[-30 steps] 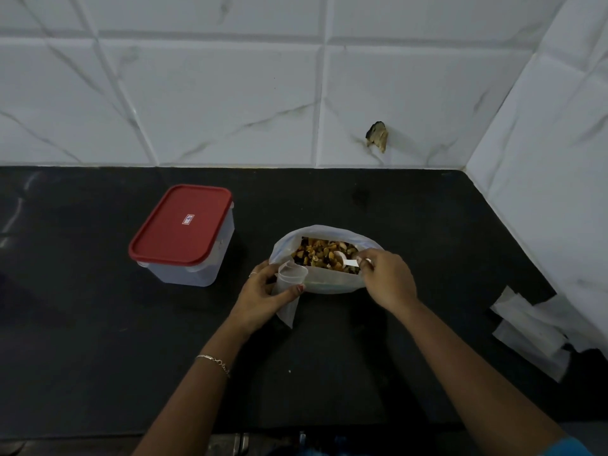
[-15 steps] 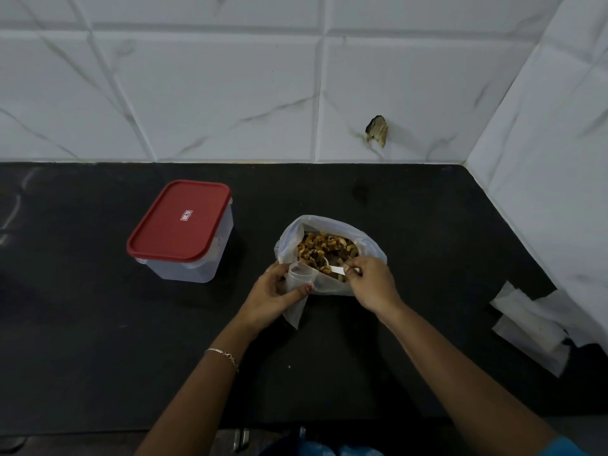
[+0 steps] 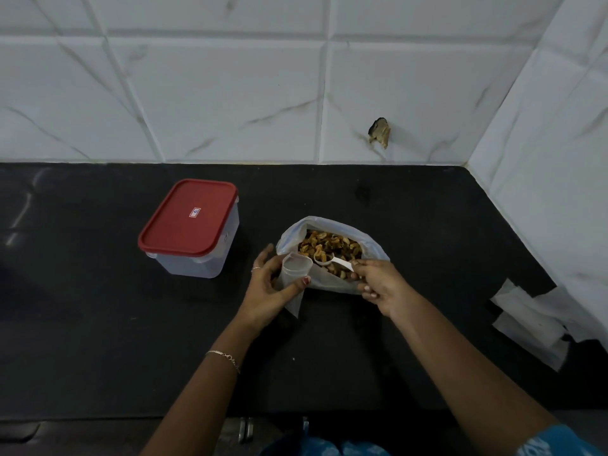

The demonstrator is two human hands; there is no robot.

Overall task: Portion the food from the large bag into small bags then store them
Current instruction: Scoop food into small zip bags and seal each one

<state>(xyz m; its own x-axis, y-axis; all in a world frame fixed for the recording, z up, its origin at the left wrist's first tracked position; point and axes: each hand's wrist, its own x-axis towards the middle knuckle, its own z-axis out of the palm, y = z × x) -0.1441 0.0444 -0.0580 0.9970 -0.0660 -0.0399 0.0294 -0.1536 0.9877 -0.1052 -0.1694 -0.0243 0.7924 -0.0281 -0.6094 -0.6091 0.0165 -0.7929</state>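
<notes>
Center frame: left hand (image 3: 269, 287) grip holds small bag (image 3: 296, 268) open; right hand (image 3: 381, 284) grip pinches white spoon (image 3: 332, 261) over large bag (image 3: 332, 255).

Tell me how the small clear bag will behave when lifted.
Probably floppy: the small bag has thin film that creases below the left hand, whose fingers hold its mouth open. Likely very light, since it looks empty.

The large bag (image 3: 332, 284) is cloudy white, its food (image 3: 329, 246) golden brown. Left of it a red lid (image 3: 184, 225) (small white label (image 3: 194, 212)) tops a frosted box (image 3: 197, 266); behind it, white tiles (image 3: 230, 93) carry grey veins. The counter (image 3: 98, 324) is black.
</notes>
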